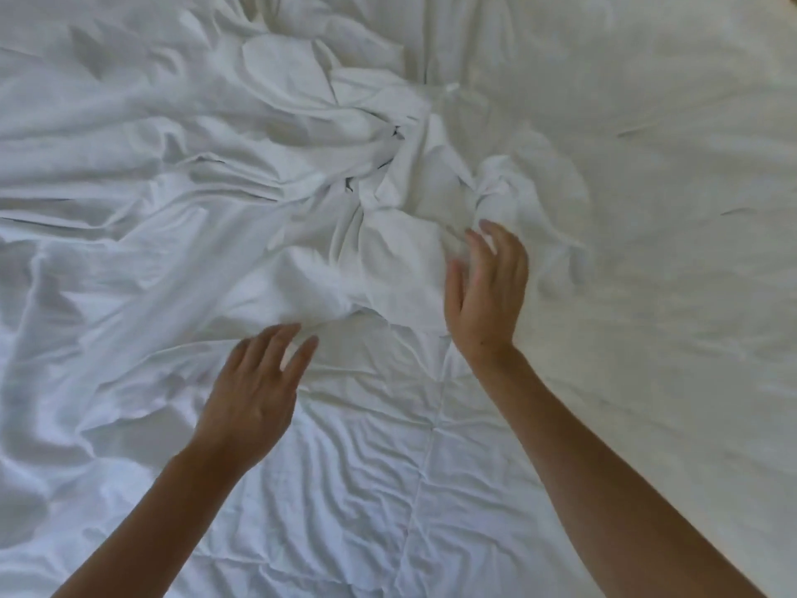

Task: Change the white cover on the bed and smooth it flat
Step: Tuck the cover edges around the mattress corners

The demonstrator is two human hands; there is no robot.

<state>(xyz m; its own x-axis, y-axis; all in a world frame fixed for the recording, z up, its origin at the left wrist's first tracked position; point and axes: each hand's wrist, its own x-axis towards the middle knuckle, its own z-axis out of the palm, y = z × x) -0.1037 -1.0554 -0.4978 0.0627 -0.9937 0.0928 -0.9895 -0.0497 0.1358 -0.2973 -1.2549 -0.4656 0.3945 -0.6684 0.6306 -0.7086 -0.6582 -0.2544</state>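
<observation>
The white cover (267, 174) lies bunched across the bed in front of me, its deepest folds gathered into a twisted knot near the middle of the view, with long creases fanning out from there toward the left edge. To the right the fabric lies much smoother, with only a few faint wrinkles. Below the knot, closer to me, a flatter white layer with stitched seams (425, 429) running across it shows through, finely wrinkled all over; I cannot tell whether it is part of the same cover or a separate quilt beneath it.

My left hand (250, 394) reaches in from the lower left, back of the hand up, fingers straight and slightly spread, holding nothing. Its fingertips (297, 338) sit at the near edge of the bunched fabric, where a fold rolls over onto the seamed layer. They are blurred, so I cannot say whether they touch the cloth or hang just above it.

My right hand (487, 291) comes in from the lower right and is turned on its edge, thumb side to the left. Its fingers are relaxed and loosely bent, spread apart, gripping nothing. Its fingertips (489, 228) are just beside a small crumpled lump of cover to the right of the knot. They too are blurred, and contact is unclear.
</observation>
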